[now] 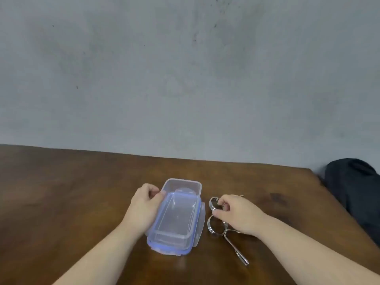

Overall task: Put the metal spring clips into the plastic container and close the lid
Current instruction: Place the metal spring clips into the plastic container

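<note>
A clear plastic container (182,185) stands on the brown wooden table (72,192). Its clear lid (174,223), edged with a blue seal, lies tilted over the container's near part, and my left hand (144,208) grips the lid's far left corner. To the right lie two metal spring clips. The fingers of my right hand (236,212) pinch the coil of the far spring clip (213,203). The near spring clip (217,226) rests flat on the table, its long handles pointing toward me, partly under my right wrist.
A dark bag (355,192) sits off the table's right edge. A grey wall (185,68) rises directly behind the table's far edge. Bare wood stretches to the left of the container.
</note>
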Available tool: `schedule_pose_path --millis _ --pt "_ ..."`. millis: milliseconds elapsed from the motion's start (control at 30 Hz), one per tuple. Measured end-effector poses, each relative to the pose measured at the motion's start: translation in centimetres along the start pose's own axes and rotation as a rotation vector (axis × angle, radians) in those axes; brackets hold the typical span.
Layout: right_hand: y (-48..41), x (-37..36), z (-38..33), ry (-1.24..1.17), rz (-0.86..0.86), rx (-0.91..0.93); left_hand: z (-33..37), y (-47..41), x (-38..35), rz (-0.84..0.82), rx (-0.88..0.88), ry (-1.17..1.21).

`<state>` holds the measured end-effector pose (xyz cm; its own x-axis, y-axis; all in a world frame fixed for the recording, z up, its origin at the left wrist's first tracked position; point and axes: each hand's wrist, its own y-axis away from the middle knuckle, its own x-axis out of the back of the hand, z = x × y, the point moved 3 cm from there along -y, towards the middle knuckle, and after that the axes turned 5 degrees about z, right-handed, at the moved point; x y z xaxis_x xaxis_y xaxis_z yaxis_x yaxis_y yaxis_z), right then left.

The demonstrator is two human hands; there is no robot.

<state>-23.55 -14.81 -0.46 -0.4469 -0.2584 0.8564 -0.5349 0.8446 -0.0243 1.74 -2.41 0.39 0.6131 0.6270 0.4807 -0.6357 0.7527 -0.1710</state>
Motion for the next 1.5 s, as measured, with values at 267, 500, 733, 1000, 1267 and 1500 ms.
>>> schedule_pose_path --millis 267,500,733,1000,1267,1500 --pt "1.1 -3.5 -0.6 0.407 -0.028 0.022 -3.7 4.7 -2.0 0.125 0.217 0.212" --pt "1.1 -2.8 -0.3 0.200 0.029 -0.099 -4.5 4.6 -2.4 0.128 0.240 0.367" --pt "-0.5 2.4 -2.7 -0.021 0.192 0.008 -5.7 1.7 -2.4 0.082 0.299 0.554" --pt "-4.4 2.5 -8.8 0.244 -0.029 0.375 -7.8 -3.8 -2.5 -0.009 0.277 0.570" --pt "-9.8 -3.0 -13.9 0.673 -0.353 0.664 -8.6 -8.3 -3.3 -0.057 0.190 0.550" --pt "-12.3 -8.8 -13.4 0.570 -0.516 0.640 -8.2 -10.1 -4.0 -0.101 0.153 0.523"
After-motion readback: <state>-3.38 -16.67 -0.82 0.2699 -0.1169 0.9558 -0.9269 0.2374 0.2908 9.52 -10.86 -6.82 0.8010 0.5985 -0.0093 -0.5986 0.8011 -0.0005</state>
